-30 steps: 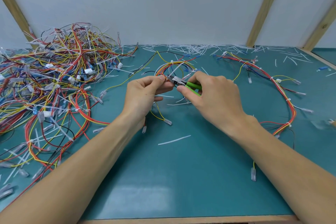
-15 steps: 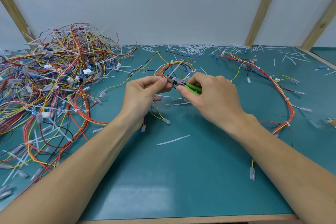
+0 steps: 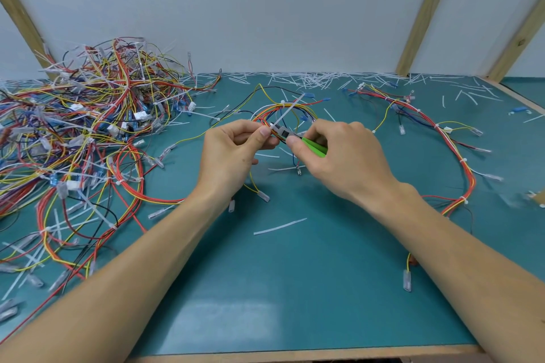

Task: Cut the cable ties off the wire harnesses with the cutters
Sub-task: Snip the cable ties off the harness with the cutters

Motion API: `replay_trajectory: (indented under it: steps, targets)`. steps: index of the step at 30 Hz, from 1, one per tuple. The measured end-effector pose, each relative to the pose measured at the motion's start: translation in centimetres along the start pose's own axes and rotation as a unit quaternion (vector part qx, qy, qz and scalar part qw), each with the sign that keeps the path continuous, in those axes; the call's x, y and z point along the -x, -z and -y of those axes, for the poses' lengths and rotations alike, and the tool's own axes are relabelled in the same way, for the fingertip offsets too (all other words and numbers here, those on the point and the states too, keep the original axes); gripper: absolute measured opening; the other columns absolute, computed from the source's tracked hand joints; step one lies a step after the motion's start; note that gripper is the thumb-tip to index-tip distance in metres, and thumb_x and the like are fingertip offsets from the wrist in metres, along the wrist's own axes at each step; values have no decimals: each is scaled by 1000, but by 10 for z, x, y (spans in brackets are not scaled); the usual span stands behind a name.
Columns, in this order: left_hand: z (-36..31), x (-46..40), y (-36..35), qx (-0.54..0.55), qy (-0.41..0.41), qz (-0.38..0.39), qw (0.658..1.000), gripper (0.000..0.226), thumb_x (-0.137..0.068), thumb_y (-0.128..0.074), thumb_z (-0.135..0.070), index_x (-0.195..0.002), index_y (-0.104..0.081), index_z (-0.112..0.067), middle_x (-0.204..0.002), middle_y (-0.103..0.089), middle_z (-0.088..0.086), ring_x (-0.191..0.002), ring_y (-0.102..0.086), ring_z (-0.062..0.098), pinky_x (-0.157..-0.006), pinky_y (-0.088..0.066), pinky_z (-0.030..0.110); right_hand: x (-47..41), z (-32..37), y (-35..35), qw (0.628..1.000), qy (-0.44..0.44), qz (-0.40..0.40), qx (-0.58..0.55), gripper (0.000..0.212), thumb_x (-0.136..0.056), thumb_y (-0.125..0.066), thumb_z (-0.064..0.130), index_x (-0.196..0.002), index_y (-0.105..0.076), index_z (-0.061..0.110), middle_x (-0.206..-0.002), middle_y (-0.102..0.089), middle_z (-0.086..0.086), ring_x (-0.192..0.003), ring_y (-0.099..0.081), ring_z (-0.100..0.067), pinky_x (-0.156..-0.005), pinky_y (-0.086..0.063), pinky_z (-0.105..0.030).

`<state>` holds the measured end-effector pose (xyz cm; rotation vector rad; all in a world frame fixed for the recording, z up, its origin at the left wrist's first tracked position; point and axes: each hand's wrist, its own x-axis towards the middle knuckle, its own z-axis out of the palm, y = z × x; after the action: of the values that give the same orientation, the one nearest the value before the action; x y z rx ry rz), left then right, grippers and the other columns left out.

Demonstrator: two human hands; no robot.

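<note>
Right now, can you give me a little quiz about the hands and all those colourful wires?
1. True or false: the green-handled cutters are held in the right hand.
2. What does the left hand pinch? A) a screwdriver B) the wire harness with its white cable tie C) a cup
3. Fill in: the big pile of harnesses lies on the person's ____ side.

Key: 1 true; 2 B; 3 left.

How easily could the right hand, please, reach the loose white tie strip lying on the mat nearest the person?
Probably yes: the loose tie strip lies on bare mat, nothing over it, but the right hand holds the cutters.
</note>
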<state>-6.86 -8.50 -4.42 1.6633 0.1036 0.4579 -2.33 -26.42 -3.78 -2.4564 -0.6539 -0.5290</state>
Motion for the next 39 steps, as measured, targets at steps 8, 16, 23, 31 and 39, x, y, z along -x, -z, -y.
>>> replay_trajectory:
  steps: [8, 16, 23, 31, 39]
  targets:
    - [-1, 1, -1, -8, -11, 1, 1000, 10, -97, -66, -20, -88, -71, -21, -79, -78, -3, -83, -76, 9, -58, -52, 16, -1, 1, 2, 1000, -3, 7, 10, 46, -93, -56, 65, -82, -66, 22, -72, -67, 4, -76, -57, -27, -64, -43, -35]
    - [0, 1, -1, -22, -12, 1, 1000, 10, -96, -67, -20, -87, -71, -21, -78, -78, -4, -81, -75, 8, -58, -50, 18, -1, 0, 1, 1000, -11, 12, 17, 47, -91, -54, 68, -79, -64, 23, -72, -67, 5, -79, -57, -26, -65, -44, -35]
    - [0, 2, -2, -34, -20, 1, 999, 12, -97, -66, -20, -86, -71, -22, -77, -77, -6, -80, -75, 6, -58, -50, 19, -1, 0, 2, 1000, -14, 16, 15, 50, -89, -53, 69, -76, -64, 22, -69, -66, 6, -77, -58, -25, -66, -46, -35]
    - [1, 1, -2, -30, -27, 4, 999, 13, -96, -67, -17, -85, -70, -22, -76, -77, -5, -78, -75, 6, -61, -49, 13, -2, 0, 3, 999, -21, 21, 14, 52, -86, -50, 71, -74, -63, 23, -68, -66, 6, -78, -59, -25, -69, -51, -37]
    - [2, 1, -2, -33, -33, 9, 999, 13, -96, -66, -15, -85, -70, -20, -75, -77, -7, -75, -74, 4, -61, -47, 9, -2, 0, 4, 999, -26, 27, 14, 52, -85, -50, 72, -72, -63, 23, -67, -66, 6, -78, -59, -25, -71, -52, -38]
